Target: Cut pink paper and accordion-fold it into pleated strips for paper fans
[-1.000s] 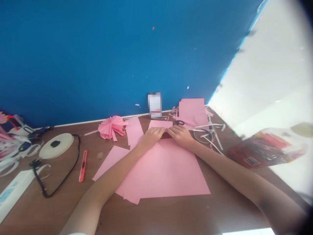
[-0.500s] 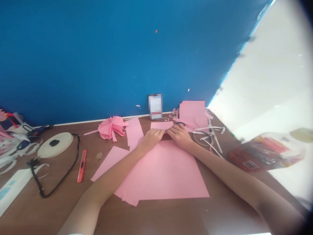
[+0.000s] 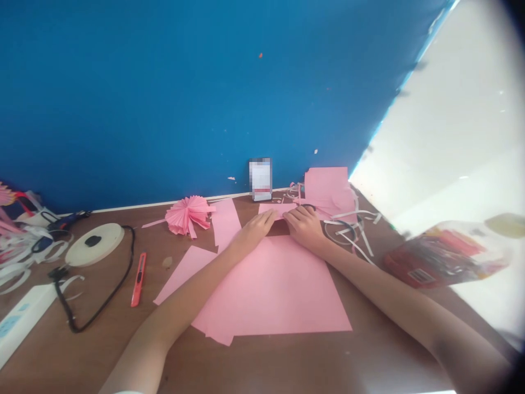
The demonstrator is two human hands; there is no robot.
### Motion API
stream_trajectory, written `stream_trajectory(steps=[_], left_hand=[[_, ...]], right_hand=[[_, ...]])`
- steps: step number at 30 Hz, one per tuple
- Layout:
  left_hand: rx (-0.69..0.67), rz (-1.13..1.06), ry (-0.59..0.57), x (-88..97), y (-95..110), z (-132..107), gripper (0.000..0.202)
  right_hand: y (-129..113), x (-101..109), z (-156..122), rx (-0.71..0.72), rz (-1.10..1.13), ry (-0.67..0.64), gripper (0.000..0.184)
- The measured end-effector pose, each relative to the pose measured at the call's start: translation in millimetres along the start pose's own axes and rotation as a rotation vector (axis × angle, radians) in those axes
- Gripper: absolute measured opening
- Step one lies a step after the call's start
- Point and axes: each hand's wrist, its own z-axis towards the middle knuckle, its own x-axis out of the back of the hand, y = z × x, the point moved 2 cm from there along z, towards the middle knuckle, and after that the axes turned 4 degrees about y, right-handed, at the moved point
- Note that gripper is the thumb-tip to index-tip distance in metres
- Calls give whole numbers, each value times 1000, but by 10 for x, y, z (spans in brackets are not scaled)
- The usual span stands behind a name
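Both my hands rest side by side at the far edge of a large pink paper sheet [image 3: 274, 290] on the brown table [image 3: 287, 366]. My left hand [image 3: 256, 229] has its fingers curled onto a small pink paper piece [image 3: 275, 210]. My right hand [image 3: 302, 224] presses its closed fingers on the same piece. Black scissors [image 3: 308, 207] lie just beyond my right hand, partly hidden by it.
A pink pleated paper fan [image 3: 187, 214] and a pink strip [image 3: 225, 220] lie left of my hands. A red utility knife [image 3: 138, 272], a round white device with black cable [image 3: 94, 243] and a power strip [image 3: 18, 322] are at left. Pink sheets [image 3: 328, 189], white paper strips [image 3: 355, 230] and a plastic bag [image 3: 443, 253] sit right.
My hands have slid slightly farther along the small pink piece, which now shows a bit more to the right. Nothing else has moved.
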Motion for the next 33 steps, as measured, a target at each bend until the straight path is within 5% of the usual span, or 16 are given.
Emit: stream_trajectory(steps=[10,19,27,33], left_hand=[[-91,-124,-160,221,-18,-18,64],[-10,-344,-346,282,-424,14,64],[49,-586,-231,178,-557,41,43],[125,-684,-265,196,-596,28,39]], right_hand=[[15,-30,-5,-13,57,-64,23],[82,-91,-14,-168,160,-60,24],[33,-63,10,-150,140,-53,23],[57,-91,-1,-178,164,-52,19]])
